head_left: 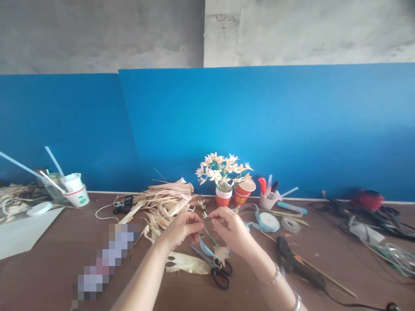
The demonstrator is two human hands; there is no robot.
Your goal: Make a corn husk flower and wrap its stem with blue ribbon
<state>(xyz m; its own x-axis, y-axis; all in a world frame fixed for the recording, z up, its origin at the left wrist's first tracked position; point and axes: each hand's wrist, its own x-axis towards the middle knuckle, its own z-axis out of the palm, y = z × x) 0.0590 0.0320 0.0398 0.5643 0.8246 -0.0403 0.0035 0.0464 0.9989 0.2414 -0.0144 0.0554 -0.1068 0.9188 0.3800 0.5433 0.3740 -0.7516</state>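
My left hand (186,226) and my right hand (229,226) meet fingertip to fingertip over the middle of the table. Both are closed in a pinch on a small green flower stem (206,218), with a pale bloom above it. Below the fingers hangs a narrow light-blue ribbon (205,247); its upper end is partly hidden. A pale husk flower (221,255) shows lower down, beside a thin stem. Under the hands lie black-handled scissors (221,276) and a flat piece of cut husk (188,263).
Behind my hands are a heap of dried husks (171,194), a red paper cup (223,199) of husk flowers and another red cup (244,192). To the right lie a ribbon roll (268,221), clear tape (291,225), a glue gun (296,263) and cables. A blue partition (259,116) stands behind.
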